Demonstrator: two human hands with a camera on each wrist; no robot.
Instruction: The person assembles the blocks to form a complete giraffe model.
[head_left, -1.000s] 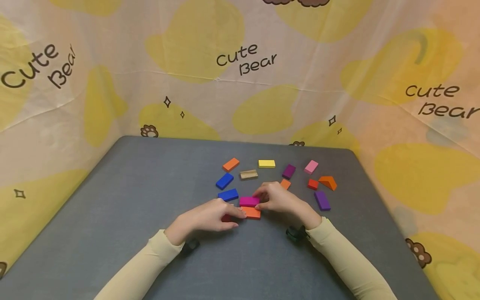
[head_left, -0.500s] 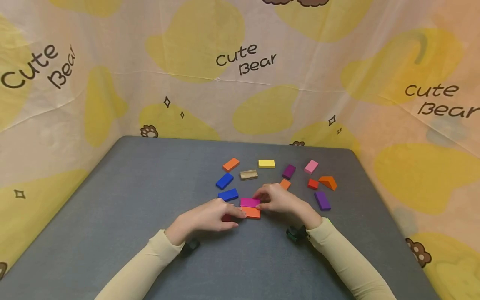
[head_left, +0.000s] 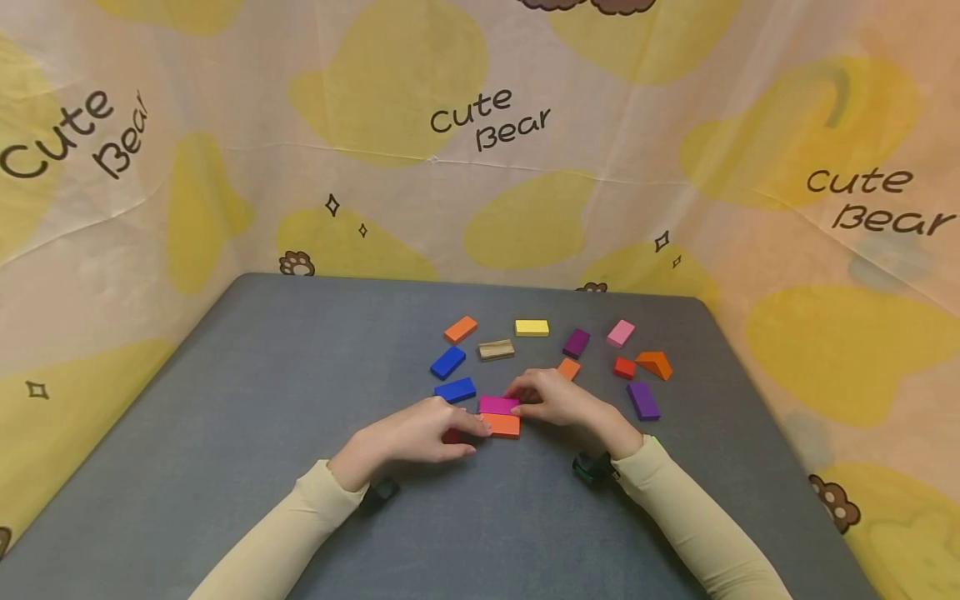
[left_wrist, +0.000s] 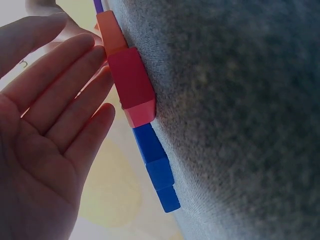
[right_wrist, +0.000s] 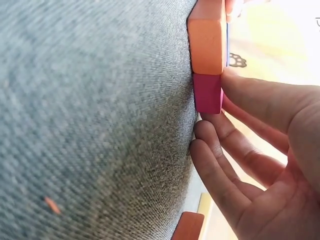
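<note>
Head view: two hands work over a group of coloured blocks on a grey tabletop (head_left: 262, 400). The right hand (head_left: 562, 398) holds the magenta block (head_left: 497, 405), its thumb at the near side and its other fingers at the far side and end. The magenta block lies flat along the far long side of the near orange block (head_left: 501, 427), the two touching. The left hand (head_left: 423, 429) has its fingers extended and its thumb apart; the index fingertip is at the end of the near orange block, where the degree of contact cannot be told. Left wrist view: the red block (left_wrist: 131, 77) sits beside that same end, mostly hidden by the hand from above.

Beyond the hands lie two blue blocks (head_left: 455, 391), a wood-grain block (head_left: 497, 350), a yellow block (head_left: 532, 328) and a far orange block (head_left: 461, 329). To the right are a dark purple block (head_left: 576, 343), a pink block (head_left: 620, 333), a small red block (head_left: 625, 367), an orange triangular block (head_left: 655, 364) and a violet block (head_left: 642, 401).
</note>
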